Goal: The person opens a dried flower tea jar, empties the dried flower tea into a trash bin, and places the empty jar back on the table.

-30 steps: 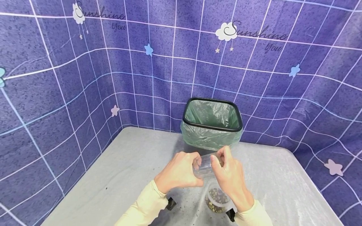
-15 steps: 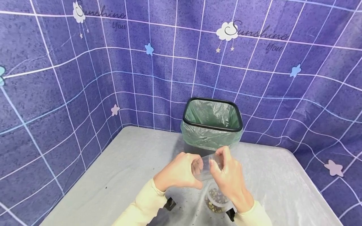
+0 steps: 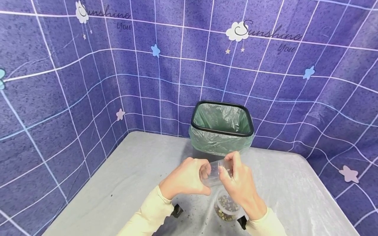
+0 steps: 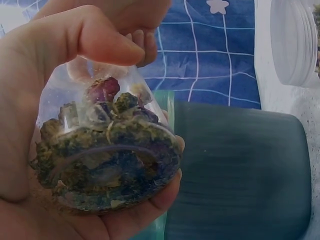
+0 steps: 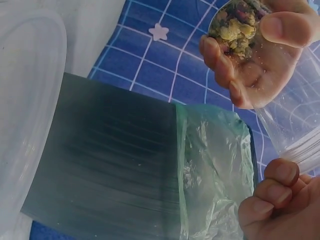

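Both hands hold a clear plastic jar (image 3: 214, 181) sideways between them, close in front of the bin. My left hand (image 3: 187, 177) curls round its base end. Inside that end, the left wrist view shows dried flowers and herbs (image 4: 107, 155), yellowish, green and dark red. At the other end my right hand (image 3: 240, 183) grips the jar by its rim, thumb on the near side. Ridges like screw threads (image 5: 306, 150) show there in the right wrist view. Below the hands, a second round tub (image 3: 225, 211) with similar dried pieces stands on the table.
A dark bin (image 3: 203, 154) with a black rim and green liner bag (image 3: 220, 144) stands behind the hands. Small dark crumbs (image 3: 189, 215) lie on the grey-covered table (image 3: 141, 154). Purple gridded cloth (image 3: 165, 82) hangs behind and at the sides.
Both hands stay in nearly the same place. The jar between them has turned slightly over the last second. The tub and the bin have not moved.
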`<state>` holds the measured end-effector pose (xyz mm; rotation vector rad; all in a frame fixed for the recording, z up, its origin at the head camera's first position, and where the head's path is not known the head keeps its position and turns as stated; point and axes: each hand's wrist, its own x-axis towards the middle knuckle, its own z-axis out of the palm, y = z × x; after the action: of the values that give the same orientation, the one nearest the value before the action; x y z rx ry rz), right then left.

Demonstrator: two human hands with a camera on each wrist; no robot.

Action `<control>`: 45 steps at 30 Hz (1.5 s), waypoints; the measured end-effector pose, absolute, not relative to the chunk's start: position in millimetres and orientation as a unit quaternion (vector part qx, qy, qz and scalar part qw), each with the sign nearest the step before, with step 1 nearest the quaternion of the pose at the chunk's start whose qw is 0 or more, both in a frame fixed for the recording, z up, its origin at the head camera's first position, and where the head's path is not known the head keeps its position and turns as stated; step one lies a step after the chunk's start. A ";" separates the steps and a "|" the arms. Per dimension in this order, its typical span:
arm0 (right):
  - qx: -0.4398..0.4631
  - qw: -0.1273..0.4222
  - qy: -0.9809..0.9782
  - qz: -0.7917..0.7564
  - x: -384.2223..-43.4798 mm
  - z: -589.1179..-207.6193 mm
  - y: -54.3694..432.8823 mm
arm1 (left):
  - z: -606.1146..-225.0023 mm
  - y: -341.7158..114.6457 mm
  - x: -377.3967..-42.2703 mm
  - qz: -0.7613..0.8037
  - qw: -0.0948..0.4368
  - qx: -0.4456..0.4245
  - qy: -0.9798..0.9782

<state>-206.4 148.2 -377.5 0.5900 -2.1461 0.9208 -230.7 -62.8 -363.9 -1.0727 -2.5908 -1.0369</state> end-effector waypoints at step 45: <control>0.413 0.410 -0.756 0.299 -221.4 -378.1 159.1 | -362.6 -69.9 -235.9 -0.396 -0.022 -0.395 -0.829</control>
<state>-221.4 159.1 -378.1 1.0401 -1.9028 0.7538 -235.9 -69.9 -362.6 -1.2590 -2.6392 -1.2616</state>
